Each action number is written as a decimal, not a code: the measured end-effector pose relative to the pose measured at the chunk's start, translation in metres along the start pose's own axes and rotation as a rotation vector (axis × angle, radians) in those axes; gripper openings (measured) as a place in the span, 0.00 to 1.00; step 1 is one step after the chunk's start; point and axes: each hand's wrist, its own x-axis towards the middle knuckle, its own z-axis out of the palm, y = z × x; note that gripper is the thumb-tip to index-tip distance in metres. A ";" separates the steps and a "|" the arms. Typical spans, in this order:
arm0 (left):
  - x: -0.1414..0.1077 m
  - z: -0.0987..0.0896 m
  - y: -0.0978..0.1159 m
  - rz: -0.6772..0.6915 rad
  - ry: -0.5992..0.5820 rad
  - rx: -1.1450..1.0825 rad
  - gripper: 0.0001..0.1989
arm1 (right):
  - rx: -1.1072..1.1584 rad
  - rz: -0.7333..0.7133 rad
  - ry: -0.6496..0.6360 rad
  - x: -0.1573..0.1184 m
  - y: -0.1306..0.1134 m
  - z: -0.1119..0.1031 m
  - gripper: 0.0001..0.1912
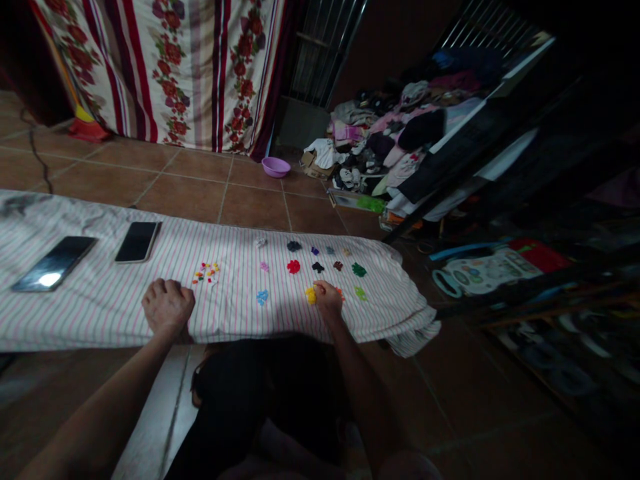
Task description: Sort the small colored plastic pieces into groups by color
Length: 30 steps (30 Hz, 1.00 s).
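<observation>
— Beads, sorted by colour into small heaps, lie on the striped cloth (100, 307) spread over the floor. Which heap is being handled?

— The yellow heap (311, 295), nearest the person. The right hand (328, 298) rests just beside it, fingers curled down onto the cloth; whether they pinch a bead I cannot tell, the hand hides it.

— And the other hand?

— The left hand (167, 305) is a closed fist, knuckles up, pressed on the near part of the cloth, holding nothing that shows. A mixed scatter of beads (207, 273) sits just beyond it.

— What else is on the cloth?

— A light blue heap (262, 297) lies between the hands. Past the right hand come a red heap (293, 267), a black heap (318, 267) and a green heap (359, 270), then a farther row of smaller dark heaps. Two phones (136, 241) lie face up well to the left.

— Beyond the cloth?

— Brown floor tiles, a purple bowl (276, 167), a pile of clothes (385, 133) to the right, and a flowered curtain (200, 67) at the back.
</observation>
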 end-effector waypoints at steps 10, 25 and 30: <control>0.001 -0.004 0.003 -0.001 -0.011 0.026 0.19 | -0.004 -0.015 -0.043 -0.001 0.011 0.003 0.19; 0.001 0.000 0.000 0.004 -0.001 0.031 0.19 | 0.018 -0.039 -0.005 -0.005 0.012 0.006 0.22; 0.002 -0.001 0.000 -0.013 -0.026 0.001 0.19 | 0.003 -0.078 0.008 -0.009 0.012 0.007 0.22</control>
